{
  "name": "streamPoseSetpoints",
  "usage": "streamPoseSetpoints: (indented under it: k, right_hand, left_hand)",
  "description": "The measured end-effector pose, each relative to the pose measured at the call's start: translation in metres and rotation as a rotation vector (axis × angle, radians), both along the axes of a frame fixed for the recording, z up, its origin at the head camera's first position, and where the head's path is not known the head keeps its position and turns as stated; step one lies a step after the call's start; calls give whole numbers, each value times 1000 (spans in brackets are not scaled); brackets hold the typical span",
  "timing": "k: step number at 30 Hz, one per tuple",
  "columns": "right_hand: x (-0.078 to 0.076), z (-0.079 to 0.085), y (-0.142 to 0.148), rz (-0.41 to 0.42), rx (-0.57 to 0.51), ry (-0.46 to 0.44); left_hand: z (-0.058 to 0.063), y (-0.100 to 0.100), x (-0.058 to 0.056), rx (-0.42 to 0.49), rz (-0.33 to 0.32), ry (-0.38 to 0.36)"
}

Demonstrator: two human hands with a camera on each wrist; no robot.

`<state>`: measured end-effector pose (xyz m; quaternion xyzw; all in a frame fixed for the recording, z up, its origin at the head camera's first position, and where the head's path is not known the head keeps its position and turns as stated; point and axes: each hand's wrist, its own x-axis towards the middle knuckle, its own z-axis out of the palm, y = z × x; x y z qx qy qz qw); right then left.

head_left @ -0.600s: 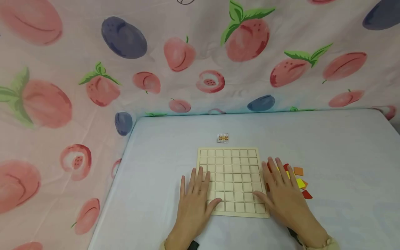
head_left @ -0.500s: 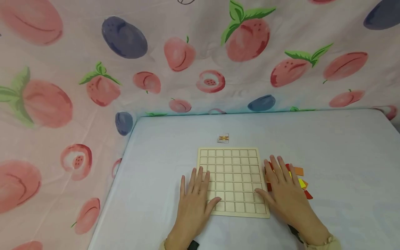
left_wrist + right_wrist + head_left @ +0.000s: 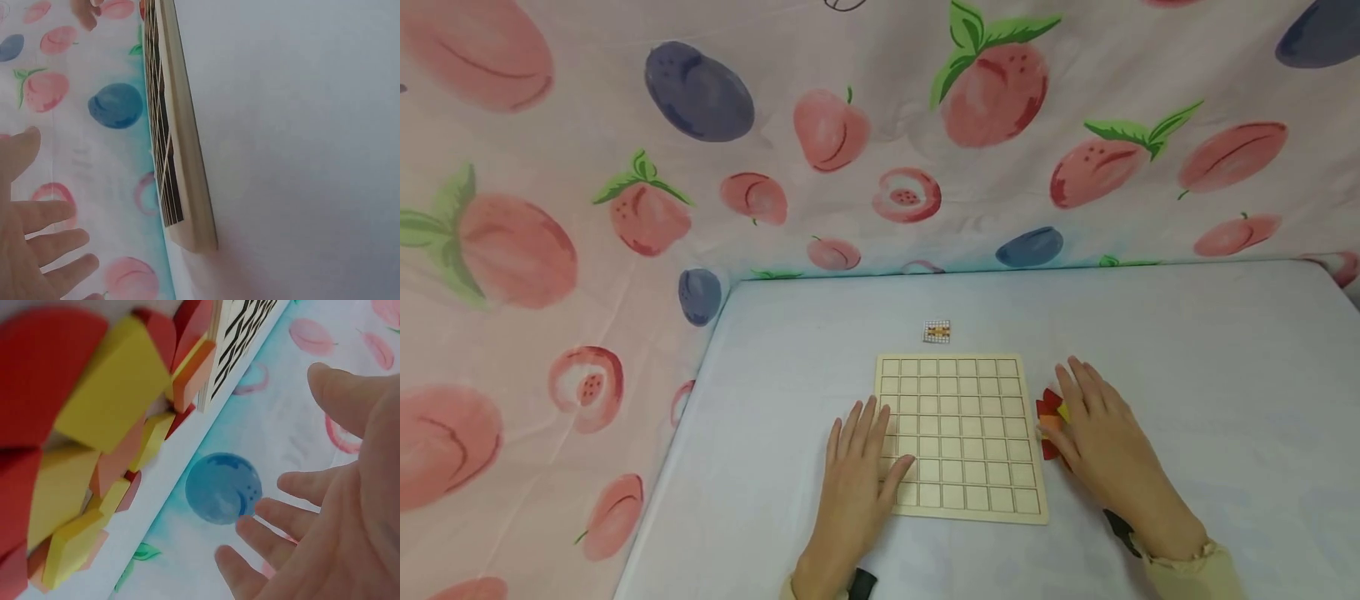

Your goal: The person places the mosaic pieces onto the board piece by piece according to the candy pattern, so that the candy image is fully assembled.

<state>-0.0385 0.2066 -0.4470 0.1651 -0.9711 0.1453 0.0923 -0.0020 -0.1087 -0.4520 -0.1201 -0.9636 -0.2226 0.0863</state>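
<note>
My left hand [image 3: 853, 483] is over the left edge of a pale wooden grid board [image 3: 958, 450], fingers straight and holding nothing. In the left wrist view that hand [image 3: 31, 250] appears apart from the board's edge [image 3: 194, 169]. Beyond the board's right side, my right hand [image 3: 1108, 450] is above a pile of flat coloured blocks, hiding most of them in the head view. Red [image 3: 1048, 450], orange [image 3: 1051, 427] and yellow [image 3: 1063, 412] blocks show beside its thumb. The right wrist view shows its fingers relaxed and apart from the yellow block [image 3: 115, 384] and red block [image 3: 44, 369].
A small card [image 3: 937, 332] printed with a grid and an orange pattern lies behind the board. The white table [image 3: 760, 400] meets a fruit-printed cloth [image 3: 850, 200] at the back and left.
My right hand has moved rightward and away from the board, over the blocks, its fingers drawing closer together. My left hand has slid slightly left.
</note>
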Motion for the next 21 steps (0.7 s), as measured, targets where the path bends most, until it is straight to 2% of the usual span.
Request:
streamPoseSetpoints:
  k: [3, 11, 16, 21]
  right_hand:
    - [-5, 2, 3, -4, -9, -23]
    - [-14, 2, 10, -17, -52, -108]
    - [-20, 5, 15, -30, -57, -165]
    - [-27, 7, 19, -31, -33, -164]
  left_hand:
    - [0, -3, -2, 57, 11, -6]
    - [1, -8, -7, 239, 26, -98]
    - [-3, -11, -12, 264, 25, -117]
    - [-9, -14, -15, 272, 49, -153]
